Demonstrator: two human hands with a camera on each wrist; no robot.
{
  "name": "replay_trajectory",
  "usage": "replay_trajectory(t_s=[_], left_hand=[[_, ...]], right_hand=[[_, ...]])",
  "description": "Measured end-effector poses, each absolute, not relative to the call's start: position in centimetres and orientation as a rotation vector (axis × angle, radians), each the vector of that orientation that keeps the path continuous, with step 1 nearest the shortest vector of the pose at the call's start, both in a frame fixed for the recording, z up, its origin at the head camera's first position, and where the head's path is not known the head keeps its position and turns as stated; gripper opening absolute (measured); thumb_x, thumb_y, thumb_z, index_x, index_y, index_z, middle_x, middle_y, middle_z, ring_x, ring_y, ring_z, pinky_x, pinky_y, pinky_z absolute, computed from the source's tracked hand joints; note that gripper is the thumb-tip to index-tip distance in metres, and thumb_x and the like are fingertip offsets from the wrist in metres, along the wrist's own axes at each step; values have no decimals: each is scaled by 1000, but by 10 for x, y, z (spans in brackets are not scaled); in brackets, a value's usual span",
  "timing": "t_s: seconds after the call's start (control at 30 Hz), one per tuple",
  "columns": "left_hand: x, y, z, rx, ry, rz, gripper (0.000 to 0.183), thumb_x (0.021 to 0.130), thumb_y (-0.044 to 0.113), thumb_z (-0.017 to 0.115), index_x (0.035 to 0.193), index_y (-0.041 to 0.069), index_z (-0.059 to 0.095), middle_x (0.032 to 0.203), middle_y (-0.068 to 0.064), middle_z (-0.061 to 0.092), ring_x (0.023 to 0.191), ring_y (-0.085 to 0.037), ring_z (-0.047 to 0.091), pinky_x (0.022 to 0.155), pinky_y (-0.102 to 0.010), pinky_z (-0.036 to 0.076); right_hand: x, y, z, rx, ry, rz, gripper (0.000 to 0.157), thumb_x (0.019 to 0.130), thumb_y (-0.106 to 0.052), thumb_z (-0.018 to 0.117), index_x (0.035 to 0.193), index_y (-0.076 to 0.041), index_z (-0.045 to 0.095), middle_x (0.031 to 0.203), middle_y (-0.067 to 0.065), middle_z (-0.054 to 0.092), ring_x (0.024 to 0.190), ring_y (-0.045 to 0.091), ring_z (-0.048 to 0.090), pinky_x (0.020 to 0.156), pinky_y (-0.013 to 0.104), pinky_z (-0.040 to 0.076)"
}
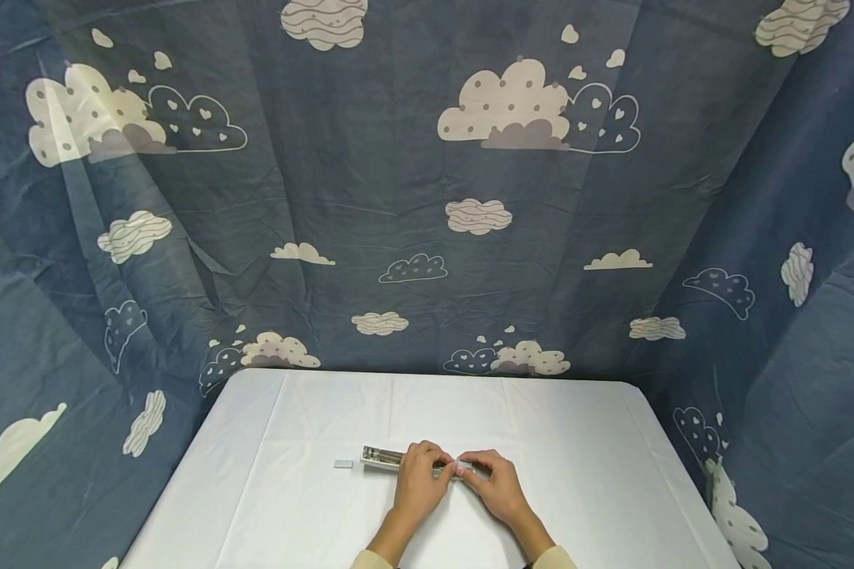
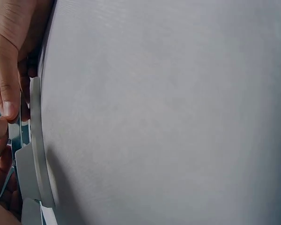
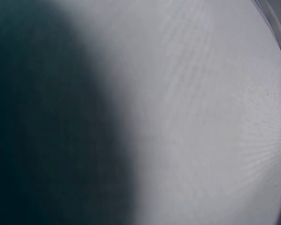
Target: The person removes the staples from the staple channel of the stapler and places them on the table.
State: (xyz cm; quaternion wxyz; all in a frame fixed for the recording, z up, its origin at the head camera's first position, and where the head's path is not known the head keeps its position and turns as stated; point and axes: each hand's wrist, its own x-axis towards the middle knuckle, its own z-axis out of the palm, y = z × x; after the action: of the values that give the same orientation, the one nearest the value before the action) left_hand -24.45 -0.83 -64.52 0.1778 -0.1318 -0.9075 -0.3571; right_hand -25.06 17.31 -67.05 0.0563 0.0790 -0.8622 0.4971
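Both hands are on it: left hand (image 1: 421, 476) has its fingers curled over the stapler (image 1: 379, 461), right hand (image 1: 500, 484) is pinching at the right end, fingertips nearly meeting. Can't tell if there's some tiny piece between them, too small. I'd guess it's fairly light, stiff and a bit slick on the metal, nothing fragile, so holding the body by its sides seems the way to go. The stapler lies crosswise on the white table (image 1: 292, 506), its left end poking out past the left hand. What looks like a staple strip (image 1: 343, 464) sits just beside that end, not touching.
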Motion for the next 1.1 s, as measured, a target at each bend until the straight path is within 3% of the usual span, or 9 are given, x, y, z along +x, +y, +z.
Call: replay_trajectory(t_s=[0.5, 0.83, 1.1], left_hand=[[-244, -5, -640, -329, -2644, -1057, 8, 85, 25, 84, 88, 20, 80, 92, 8, 65, 90, -10, 56, 82, -33, 47], [-246, -7, -640, -397, -2612, -1084, 7, 85, 23, 84, 84, 20, 78, 76, 10, 60, 73, -1, 45, 68, -22, 39], [-247, -7, -638, -432, -2622, -1111, 7, 85, 19, 83, 83, 17, 77, 74, 10, 59, 72, -1, 45, 67, -21, 41]], right_hand=[[-252, 173, -672, 213, -2630, 1497, 22, 83, -32, 86, 103, -30, 78, 105, -14, 74, 108, 11, 65, 101, 34, 52], [-251, 172, -670, 213, -2624, 1492, 21, 84, -32, 85, 103, -31, 79, 105, -15, 75, 108, 9, 64, 102, 34, 52], [-251, 172, -671, 208, -2628, 1503, 21, 83, -30, 85, 104, -29, 79, 105, -14, 76, 108, 10, 64, 103, 34, 50]])
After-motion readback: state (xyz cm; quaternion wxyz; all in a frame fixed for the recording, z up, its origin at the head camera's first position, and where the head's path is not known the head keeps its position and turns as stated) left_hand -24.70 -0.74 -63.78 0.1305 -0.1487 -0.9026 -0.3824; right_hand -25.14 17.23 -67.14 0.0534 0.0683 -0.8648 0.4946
